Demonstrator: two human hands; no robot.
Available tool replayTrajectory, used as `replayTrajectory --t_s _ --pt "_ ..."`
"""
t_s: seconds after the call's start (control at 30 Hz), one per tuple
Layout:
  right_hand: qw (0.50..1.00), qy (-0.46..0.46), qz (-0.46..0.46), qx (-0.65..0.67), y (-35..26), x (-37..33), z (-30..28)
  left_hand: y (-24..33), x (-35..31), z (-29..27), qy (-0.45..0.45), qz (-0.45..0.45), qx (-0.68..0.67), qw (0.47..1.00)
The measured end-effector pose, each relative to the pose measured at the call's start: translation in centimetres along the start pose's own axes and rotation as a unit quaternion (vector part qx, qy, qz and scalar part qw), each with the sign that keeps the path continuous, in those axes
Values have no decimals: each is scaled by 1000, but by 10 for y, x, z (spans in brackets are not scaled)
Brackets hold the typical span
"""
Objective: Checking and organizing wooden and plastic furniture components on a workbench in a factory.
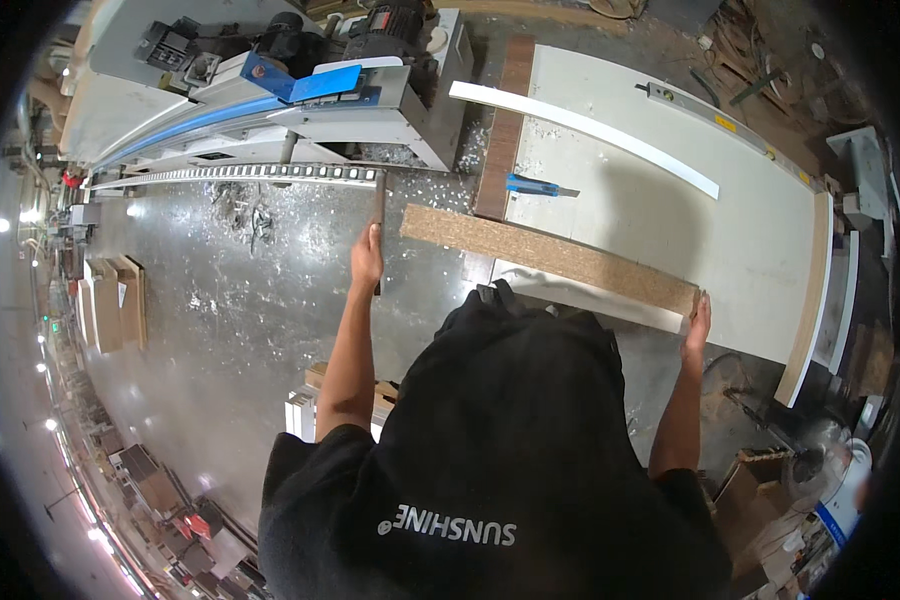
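Note:
My left hand [367,258] is closed on a narrow brown board [378,208], seen nearly edge-on, beside the end of the roller rail. To the right, my right hand [699,322] grips the right end of a long particle board strip [550,250]. That strip lies across the near part of the pale worktable, its left end reaching past the table's brown edge. The underside of my right hand's grip is hidden. Beyond the strip, a blue utility knife [532,185] with its blade out rests on the pale tabletop [750,270].
A long white strip [590,130] and a metal spirit level [720,120] lie on the table. At the back left stands a machine with a blue guard [325,84] and a roller rail [260,174]. White scraps litter the grey floor [220,330]; stacked boards [113,303] stand left.

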State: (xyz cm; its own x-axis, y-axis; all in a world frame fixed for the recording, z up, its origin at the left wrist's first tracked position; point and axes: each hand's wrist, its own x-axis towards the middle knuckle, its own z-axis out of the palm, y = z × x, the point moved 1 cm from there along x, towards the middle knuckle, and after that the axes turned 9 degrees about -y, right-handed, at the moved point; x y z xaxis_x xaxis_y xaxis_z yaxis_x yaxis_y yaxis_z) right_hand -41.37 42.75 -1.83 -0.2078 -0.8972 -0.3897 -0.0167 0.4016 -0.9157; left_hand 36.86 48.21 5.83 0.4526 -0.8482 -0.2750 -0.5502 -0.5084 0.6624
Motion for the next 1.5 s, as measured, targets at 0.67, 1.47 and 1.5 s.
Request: replayTrajectory --t_s 0.67,1.47,1.5 --pt "996 75 16 53 7 1 16 0 23 25 -92 0 -22 996" --pt "752 -247 -342 -506 -112 -31 375 -12 32 31 -112 29 -69 991" --pt "722 -297 -340 -525 -119 -48 417 -14 30 30 -114 19 -70 991"
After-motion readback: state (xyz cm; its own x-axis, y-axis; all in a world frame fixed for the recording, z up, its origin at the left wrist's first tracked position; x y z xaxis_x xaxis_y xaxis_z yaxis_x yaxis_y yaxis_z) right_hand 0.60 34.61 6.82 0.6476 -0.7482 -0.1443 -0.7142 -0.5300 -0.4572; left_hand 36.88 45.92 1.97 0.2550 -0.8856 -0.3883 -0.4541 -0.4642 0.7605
